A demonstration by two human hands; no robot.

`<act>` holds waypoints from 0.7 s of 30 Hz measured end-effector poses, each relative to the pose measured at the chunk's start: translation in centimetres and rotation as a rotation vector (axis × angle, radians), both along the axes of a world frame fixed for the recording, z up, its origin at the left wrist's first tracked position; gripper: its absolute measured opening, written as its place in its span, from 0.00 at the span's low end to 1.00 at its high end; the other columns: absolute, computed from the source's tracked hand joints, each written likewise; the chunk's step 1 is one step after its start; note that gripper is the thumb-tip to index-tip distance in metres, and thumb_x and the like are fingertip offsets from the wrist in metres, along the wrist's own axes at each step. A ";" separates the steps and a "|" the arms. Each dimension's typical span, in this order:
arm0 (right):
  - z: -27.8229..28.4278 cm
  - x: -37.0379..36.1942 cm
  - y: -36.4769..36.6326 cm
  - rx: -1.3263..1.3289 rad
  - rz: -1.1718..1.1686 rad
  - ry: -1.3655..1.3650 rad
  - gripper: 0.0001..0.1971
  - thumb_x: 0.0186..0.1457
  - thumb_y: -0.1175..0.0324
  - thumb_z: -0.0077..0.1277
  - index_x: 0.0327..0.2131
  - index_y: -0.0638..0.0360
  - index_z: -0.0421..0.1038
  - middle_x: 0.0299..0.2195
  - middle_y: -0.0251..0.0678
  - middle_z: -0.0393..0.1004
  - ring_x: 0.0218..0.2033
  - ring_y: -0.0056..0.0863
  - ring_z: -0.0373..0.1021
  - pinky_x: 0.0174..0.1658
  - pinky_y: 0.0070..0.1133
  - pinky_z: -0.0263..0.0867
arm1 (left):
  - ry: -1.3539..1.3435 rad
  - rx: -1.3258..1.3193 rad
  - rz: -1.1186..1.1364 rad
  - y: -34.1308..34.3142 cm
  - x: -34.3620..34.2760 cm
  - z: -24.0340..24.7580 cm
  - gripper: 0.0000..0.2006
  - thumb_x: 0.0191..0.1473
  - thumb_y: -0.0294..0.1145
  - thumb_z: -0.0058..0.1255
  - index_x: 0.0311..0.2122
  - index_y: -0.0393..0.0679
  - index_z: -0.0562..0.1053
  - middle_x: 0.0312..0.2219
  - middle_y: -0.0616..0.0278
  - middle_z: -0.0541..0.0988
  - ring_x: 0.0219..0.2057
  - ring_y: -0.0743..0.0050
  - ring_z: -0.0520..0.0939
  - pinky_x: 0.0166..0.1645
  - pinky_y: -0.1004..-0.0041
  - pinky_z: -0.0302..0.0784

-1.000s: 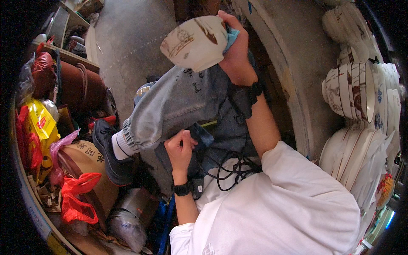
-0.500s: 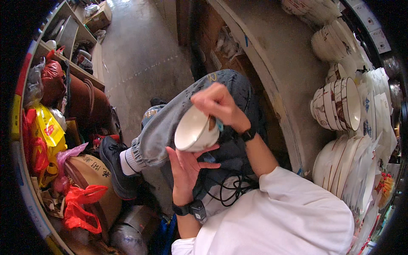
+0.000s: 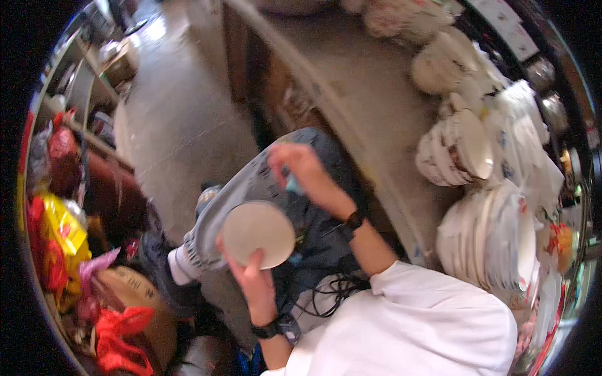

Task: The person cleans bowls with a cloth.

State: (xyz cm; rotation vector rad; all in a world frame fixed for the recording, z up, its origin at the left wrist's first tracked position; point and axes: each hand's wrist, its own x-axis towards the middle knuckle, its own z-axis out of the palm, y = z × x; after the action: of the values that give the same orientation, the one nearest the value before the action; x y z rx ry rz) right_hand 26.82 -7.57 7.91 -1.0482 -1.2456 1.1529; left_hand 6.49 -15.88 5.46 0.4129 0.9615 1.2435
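A white bowl [image 3: 258, 227] is tipped with its inside facing up toward me, above my bent leg. My left hand [image 3: 256, 282] grips it from the near side, thumb over the rim and fingers along the outside. Apart from the bowl, beyond its far right, my right hand [image 3: 298, 164] is raised over my knee [image 3: 307, 143]. Its fingers are curled and smeared by motion. A small light blue thing [image 3: 293, 183], perhaps a cloth, shows under that hand; its kind is too blurred to make out.
Nested patterned bowls [image 3: 454, 150] and stacked plates [image 3: 486, 235] line the ledge at right. To the left are a yellow bag [image 3: 63, 229], a red plastic bag [image 3: 122, 338] and a round tan object [image 3: 135, 291]. Black cable [image 3: 332, 297] lies in my lap.
The bowl has moved left and turned its inside up, and my left thumb now lies over its rim. My right hand has come off the bowl. The whole view has shifted.
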 end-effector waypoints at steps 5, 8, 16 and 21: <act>0.3 -2.2 -2.4 -0.080 0.270 -0.102 0.19 0.67 0.54 0.42 0.45 0.63 0.70 0.35 0.32 0.74 0.39 0.19 0.70 0.44 0.20 0.67 | 0.249 0.084 0.169 1.6 -1.9 -1.9 0.38 0.55 0.24 0.55 0.68 0.45 0.49 0.61 0.52 0.62 0.58 0.55 0.68 0.61 0.58 0.65; 1.5 -2.0 -3.7 -0.130 0.313 -0.276 0.26 0.62 0.51 0.50 0.53 0.63 0.64 0.38 0.40 0.77 0.39 0.24 0.73 0.45 0.24 0.68 | 0.436 0.163 0.081 2.5 -1.5 -1.7 0.28 0.61 0.32 0.50 0.63 0.42 0.56 0.59 0.50 0.65 0.57 0.55 0.68 0.59 0.60 0.66; 1.5 -1.7 -6.0 -0.064 -0.015 -0.520 0.22 0.55 0.72 0.46 0.55 0.61 0.64 0.29 0.54 0.76 0.29 0.48 0.76 0.33 0.33 0.70 | 1.081 0.581 -0.191 4.1 0.1 1.0 0.22 0.63 0.39 0.45 0.59 0.42 0.64 0.55 0.46 0.69 0.56 0.52 0.72 0.56 0.58 0.69; 1.6 -0.9 -6.8 -0.029 -0.163 -0.680 0.22 0.54 0.72 0.45 0.54 0.56 0.66 0.25 0.55 0.74 0.26 0.52 0.73 0.31 0.39 0.69 | 1.330 0.502 -0.272 4.5 1.8 0.5 0.25 0.63 0.43 0.45 0.60 0.41 0.61 0.51 0.38 0.74 0.49 0.38 0.76 0.51 0.55 0.72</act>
State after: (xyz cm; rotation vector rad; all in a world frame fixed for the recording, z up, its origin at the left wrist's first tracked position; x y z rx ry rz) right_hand 25.94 -14.42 9.56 -1.6082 -1.6218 0.7013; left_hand 8.29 -11.38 5.97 1.8435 1.5807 0.8502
